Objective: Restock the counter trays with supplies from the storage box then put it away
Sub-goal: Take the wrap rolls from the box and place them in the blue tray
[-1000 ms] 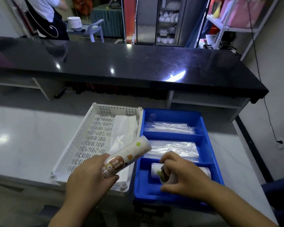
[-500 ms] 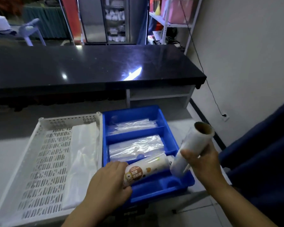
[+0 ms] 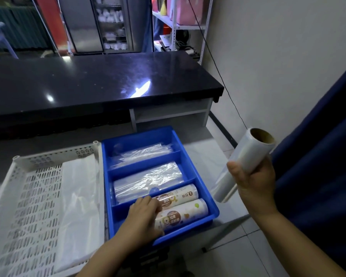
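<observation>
The blue three-compartment tray [image 3: 199, 177] holds two printed rolls [image 3: 185, 213] side by side in its nearest section and flat clear bags [image 3: 148, 180] in the other two. A clear wrap roll [image 3: 243, 160] tilts upward, gripped in the right hand [image 3: 256, 182].
</observation>
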Motion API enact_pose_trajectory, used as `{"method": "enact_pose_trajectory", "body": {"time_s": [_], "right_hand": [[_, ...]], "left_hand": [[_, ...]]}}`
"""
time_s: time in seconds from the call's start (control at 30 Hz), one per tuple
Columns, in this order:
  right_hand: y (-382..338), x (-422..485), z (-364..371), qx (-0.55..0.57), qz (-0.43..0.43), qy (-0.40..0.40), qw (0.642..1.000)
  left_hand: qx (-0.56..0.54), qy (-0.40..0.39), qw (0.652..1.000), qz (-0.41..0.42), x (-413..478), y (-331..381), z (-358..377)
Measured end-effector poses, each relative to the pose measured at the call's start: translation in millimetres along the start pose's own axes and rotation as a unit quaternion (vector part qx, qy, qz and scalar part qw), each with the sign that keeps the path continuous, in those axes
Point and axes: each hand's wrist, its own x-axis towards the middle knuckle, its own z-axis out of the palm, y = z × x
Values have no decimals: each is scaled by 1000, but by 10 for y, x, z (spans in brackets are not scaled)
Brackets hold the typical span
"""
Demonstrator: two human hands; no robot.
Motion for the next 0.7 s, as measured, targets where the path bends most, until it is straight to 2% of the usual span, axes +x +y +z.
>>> {"method": "enact_pose_trajectory", "body": {"time_s": [0.17, 0.3, 0.43, 0.5, 0.57, 0.63, 0.7], "right_hand": [[4, -3, 79, 16, -5, -50, 999], [-26, -20, 189, 11, -26, -128, 991], [-60, -18, 366, -90, -110, -216, 966], [-26, -38, 502, -201, -205, -275, 918], [75, -98, 665, -326, -307, -329, 831], [193, -179, 828, -392, -379, -372, 751], [300, -248, 964, -423, -434, -399, 688]], "left_hand": [[23, -2, 1000, 18, 3, -34, 12], [21, 2, 999, 38, -43, -35, -32], [-1, 82, 997, 8, -182, -65, -204], [-2, 143, 989, -29, -306, -124, -369], [-10, 201, 977, -72, -457, -207, -507], [-20, 232, 966, -108, -606, -289, -577], [-20, 241, 961, -134, -729, -347, -577]]}}
